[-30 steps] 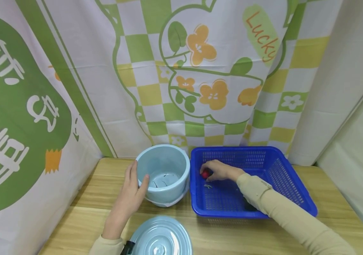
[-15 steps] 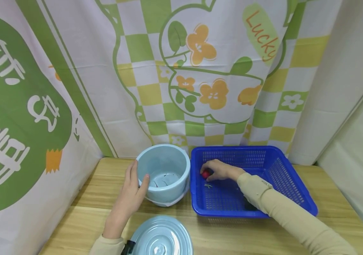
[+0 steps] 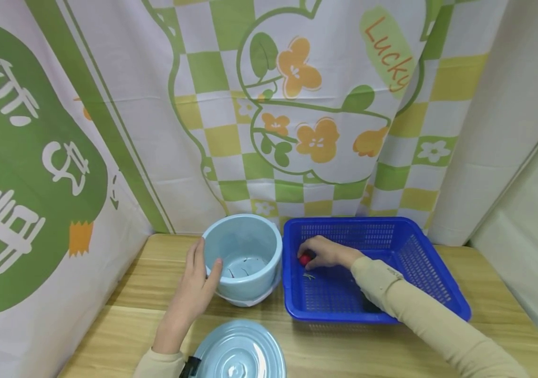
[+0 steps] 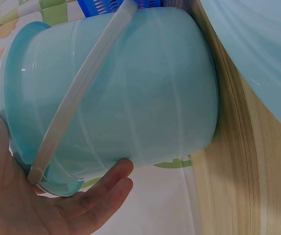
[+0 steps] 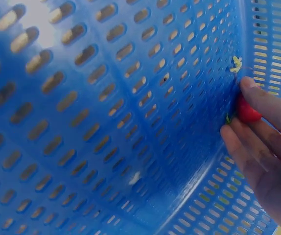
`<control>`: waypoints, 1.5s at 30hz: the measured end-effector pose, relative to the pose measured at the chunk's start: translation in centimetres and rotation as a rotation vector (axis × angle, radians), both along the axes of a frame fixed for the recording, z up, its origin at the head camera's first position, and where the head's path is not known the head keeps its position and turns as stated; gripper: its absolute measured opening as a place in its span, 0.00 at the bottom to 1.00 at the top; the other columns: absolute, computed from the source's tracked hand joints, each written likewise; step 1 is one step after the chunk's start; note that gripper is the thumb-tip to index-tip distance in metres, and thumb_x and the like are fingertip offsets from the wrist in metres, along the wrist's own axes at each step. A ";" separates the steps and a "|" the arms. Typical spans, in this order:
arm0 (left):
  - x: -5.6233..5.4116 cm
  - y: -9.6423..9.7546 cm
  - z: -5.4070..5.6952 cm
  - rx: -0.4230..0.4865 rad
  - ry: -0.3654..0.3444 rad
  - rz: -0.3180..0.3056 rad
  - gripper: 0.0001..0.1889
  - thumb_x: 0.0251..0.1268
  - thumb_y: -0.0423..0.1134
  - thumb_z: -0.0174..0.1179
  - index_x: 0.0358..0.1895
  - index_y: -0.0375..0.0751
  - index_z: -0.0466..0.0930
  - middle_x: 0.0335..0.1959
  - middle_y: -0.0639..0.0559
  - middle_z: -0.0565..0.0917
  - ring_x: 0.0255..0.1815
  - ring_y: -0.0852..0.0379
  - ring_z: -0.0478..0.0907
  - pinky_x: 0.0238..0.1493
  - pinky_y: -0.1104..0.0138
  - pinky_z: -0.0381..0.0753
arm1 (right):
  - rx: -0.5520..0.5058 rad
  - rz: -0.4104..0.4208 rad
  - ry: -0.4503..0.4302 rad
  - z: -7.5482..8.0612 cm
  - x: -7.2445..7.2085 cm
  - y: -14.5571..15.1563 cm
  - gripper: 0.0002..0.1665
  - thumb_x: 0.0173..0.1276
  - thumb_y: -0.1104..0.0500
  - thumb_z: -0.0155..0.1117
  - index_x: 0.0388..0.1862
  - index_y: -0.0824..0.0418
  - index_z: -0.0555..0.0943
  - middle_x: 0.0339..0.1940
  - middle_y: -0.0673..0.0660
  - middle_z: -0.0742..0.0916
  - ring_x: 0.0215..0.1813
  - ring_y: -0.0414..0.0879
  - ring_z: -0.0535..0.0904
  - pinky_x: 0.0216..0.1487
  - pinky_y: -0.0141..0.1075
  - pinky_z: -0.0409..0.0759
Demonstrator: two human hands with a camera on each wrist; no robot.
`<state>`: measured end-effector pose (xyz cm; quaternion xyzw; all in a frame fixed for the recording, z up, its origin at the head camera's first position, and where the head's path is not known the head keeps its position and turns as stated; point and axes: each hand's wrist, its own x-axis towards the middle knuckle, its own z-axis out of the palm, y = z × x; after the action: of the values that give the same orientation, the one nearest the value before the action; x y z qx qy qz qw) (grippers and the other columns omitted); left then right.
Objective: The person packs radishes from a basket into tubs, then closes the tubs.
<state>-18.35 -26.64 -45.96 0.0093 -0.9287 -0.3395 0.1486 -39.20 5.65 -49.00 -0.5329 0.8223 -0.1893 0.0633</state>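
In the head view my left hand (image 3: 194, 285) holds the left rim of a light blue bucket (image 3: 250, 283). The left wrist view shows the bucket's side, its pale handle (image 4: 79, 85) and my fingers against the outside. A few thin dark strands (image 3: 238, 272) lie on the bucket's floor. Inside a blue mesh basket (image 3: 292, 310) my right hand (image 3: 323, 252) pinches a small round red vegetable (image 3: 305, 259) near the left wall. Up close, the red vegetable (image 5: 248, 109) sits between thumb and fingers, partly hidden by them. Small green sprigs (image 3: 309, 276) lie on the basket floor nearby.
A round light blue lid (image 3: 240, 352) lies on the wooden table (image 3: 151, 278) in front of the bucket. A dark object (image 3: 370, 303) is partly hidden under my right sleeve in the basket. A patterned curtain (image 3: 231, 105) hangs behind.
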 end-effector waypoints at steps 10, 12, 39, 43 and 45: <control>0.1 0.0 0.0 0.009 -0.005 -0.004 0.43 0.86 0.60 0.43 0.86 0.34 0.39 0.85 0.35 0.47 0.79 0.27 0.59 0.73 0.33 0.65 | -0.076 -0.033 -0.100 1.9 0.0 -0.1 0.15 0.64 0.60 0.81 0.45 0.66 0.88 0.38 0.56 0.90 0.40 0.45 0.86 0.46 0.37 0.85; 0.1 0.0 0.0 0.008 0.000 -0.005 0.43 0.86 0.60 0.43 0.86 0.34 0.39 0.85 0.35 0.47 0.80 0.28 0.59 0.73 0.34 0.65 | -0.111 -0.049 -0.133 2.4 0.0 0.0 0.15 0.65 0.59 0.80 0.47 0.65 0.88 0.38 0.54 0.90 0.39 0.43 0.86 0.46 0.38 0.85; 0.1 0.0 0.0 0.007 0.006 -0.012 0.43 0.86 0.59 0.43 0.86 0.32 0.39 0.85 0.34 0.48 0.80 0.28 0.59 0.73 0.34 0.65 | -0.483 -0.192 -0.550 6.2 2.9 -2.0 0.25 0.71 0.53 0.76 0.65 0.56 0.86 0.59 0.52 0.89 0.59 0.52 0.87 0.59 0.42 0.84; 0.0 0.0 0.0 0.006 0.004 -0.011 0.43 0.86 0.59 0.43 0.86 0.33 0.39 0.85 0.34 0.48 0.80 0.28 0.59 0.73 0.33 0.65 | -0.506 -0.211 -0.539 6.2 3.1 -2.3 0.25 0.70 0.53 0.77 0.65 0.57 0.86 0.55 0.53 0.90 0.57 0.54 0.87 0.57 0.41 0.84; 0.1 0.0 0.0 0.004 0.002 -0.009 0.43 0.86 0.59 0.43 0.86 0.33 0.39 0.85 0.34 0.48 0.80 0.28 0.59 0.73 0.33 0.64 | -0.519 -0.212 -0.536 6.2 3.1 -2.4 0.26 0.70 0.53 0.77 0.65 0.57 0.86 0.53 0.54 0.91 0.57 0.55 0.87 0.57 0.42 0.84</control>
<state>-18.29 -26.65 -45.92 0.0050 -0.9280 -0.3419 0.1482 -36.10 3.25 -42.81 -0.3749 0.7519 -0.5290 0.1192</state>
